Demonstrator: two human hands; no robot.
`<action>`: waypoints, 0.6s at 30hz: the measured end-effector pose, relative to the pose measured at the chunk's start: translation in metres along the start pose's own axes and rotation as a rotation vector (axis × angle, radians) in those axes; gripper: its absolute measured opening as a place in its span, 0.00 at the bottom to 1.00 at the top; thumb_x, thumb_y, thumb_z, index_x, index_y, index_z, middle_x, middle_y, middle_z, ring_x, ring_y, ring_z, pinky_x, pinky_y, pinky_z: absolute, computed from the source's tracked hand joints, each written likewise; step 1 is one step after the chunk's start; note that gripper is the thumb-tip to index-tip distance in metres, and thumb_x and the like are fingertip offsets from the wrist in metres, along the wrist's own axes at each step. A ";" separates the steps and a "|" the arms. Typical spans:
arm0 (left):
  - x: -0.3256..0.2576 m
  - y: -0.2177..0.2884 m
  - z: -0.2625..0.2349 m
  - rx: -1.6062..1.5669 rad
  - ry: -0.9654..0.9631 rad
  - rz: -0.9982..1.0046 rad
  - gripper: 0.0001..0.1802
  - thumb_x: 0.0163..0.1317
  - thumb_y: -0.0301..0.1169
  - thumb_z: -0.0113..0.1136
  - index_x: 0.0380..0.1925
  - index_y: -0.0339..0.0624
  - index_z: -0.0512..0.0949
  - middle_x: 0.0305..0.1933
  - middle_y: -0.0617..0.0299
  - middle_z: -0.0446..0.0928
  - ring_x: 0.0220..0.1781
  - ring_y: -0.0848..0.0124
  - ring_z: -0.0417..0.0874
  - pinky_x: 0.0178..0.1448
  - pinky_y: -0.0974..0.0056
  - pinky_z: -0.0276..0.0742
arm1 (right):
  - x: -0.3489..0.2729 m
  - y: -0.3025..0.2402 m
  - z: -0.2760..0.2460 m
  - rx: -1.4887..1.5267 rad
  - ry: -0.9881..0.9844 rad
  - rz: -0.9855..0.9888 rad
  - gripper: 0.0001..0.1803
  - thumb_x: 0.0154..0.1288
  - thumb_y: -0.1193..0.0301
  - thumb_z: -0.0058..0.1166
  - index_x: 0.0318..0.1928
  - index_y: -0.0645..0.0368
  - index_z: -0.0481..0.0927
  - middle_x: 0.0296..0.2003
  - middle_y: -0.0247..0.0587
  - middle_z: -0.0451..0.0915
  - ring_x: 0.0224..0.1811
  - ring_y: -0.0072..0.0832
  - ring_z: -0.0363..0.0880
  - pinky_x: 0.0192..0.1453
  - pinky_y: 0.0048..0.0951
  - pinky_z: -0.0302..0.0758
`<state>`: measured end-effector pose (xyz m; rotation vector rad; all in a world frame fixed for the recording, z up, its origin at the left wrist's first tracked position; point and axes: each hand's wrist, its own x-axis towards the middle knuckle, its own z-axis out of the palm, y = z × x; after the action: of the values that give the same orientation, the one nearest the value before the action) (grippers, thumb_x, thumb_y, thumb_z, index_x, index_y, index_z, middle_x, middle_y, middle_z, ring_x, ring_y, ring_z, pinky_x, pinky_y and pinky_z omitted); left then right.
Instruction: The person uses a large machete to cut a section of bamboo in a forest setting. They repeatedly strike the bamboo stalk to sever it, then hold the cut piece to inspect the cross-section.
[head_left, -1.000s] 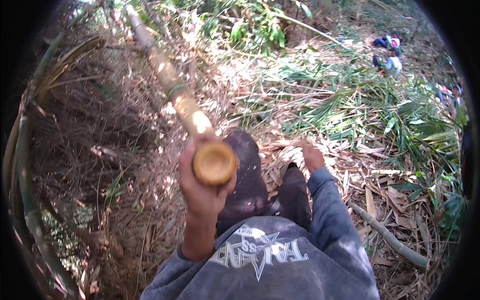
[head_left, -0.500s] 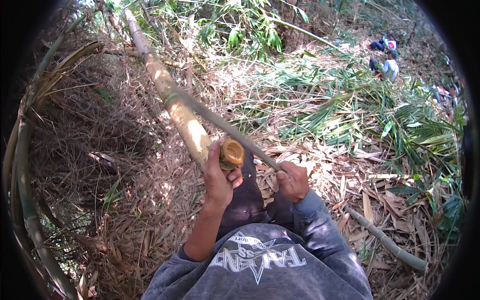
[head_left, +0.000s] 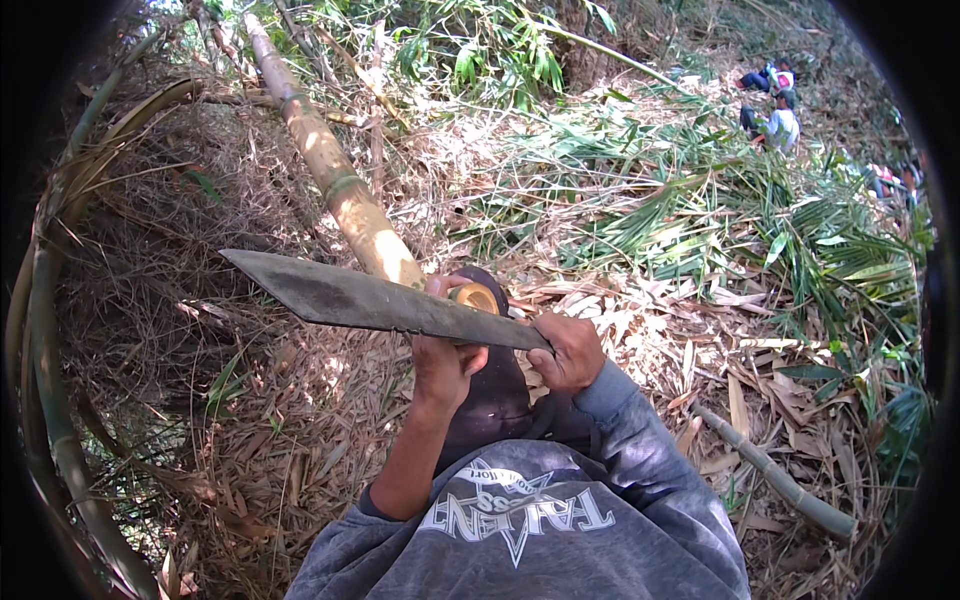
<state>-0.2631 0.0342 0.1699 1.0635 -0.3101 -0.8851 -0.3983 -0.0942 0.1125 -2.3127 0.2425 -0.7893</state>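
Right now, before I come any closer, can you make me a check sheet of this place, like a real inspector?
Surface: ground covered in dry leaves and twigs.
Things in use: a big knife with a long, dark blade; a short bamboo piece with an open, hollow end, partly hidden by the blade.
Clutter: bamboo pole slanting away; cut stalk at the right; green leaves in a heap.
Hands: right hand grips the knife; left hand holds the bamboo piece, with the blade across in front. Whether blade and hand touch, I can't tell.
Cables: nothing seen.
Surroundings: curved stems at the left; people at the upper right.
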 end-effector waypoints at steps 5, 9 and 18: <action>-0.001 0.006 -0.004 -0.163 0.159 -0.117 0.24 0.72 0.53 0.35 0.45 0.44 0.67 0.27 0.60 0.74 0.12 0.81 0.64 0.10 0.77 0.53 | -0.023 0.049 0.023 -0.119 0.008 0.124 0.18 0.64 0.54 0.49 0.31 0.57 0.76 0.25 0.46 0.76 0.27 0.46 0.77 0.29 0.40 0.73; -0.015 0.066 0.017 -0.259 -0.147 0.092 0.23 0.72 0.52 0.34 0.44 0.43 0.68 0.30 0.58 0.74 0.14 0.78 0.64 0.11 0.74 0.58 | -0.142 0.185 0.013 -0.595 -0.398 0.688 0.23 0.63 0.71 0.43 0.60 0.61 0.68 0.26 0.55 0.79 0.29 0.51 0.78 0.34 0.49 0.73; 0.021 0.023 -0.024 -0.208 -0.030 0.048 0.20 0.72 0.45 0.39 0.51 0.41 0.64 0.39 0.55 0.73 0.32 0.70 0.74 0.33 0.64 0.72 | -0.172 0.119 -0.012 0.386 0.138 1.392 0.40 0.66 0.36 0.39 0.29 0.66 0.78 0.11 0.30 0.63 0.09 0.20 0.61 0.13 0.25 0.58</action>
<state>-0.2243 0.0381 0.1744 0.8480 -0.2612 -0.8711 -0.5385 -0.1274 -0.0403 -1.2223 1.3983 -0.1975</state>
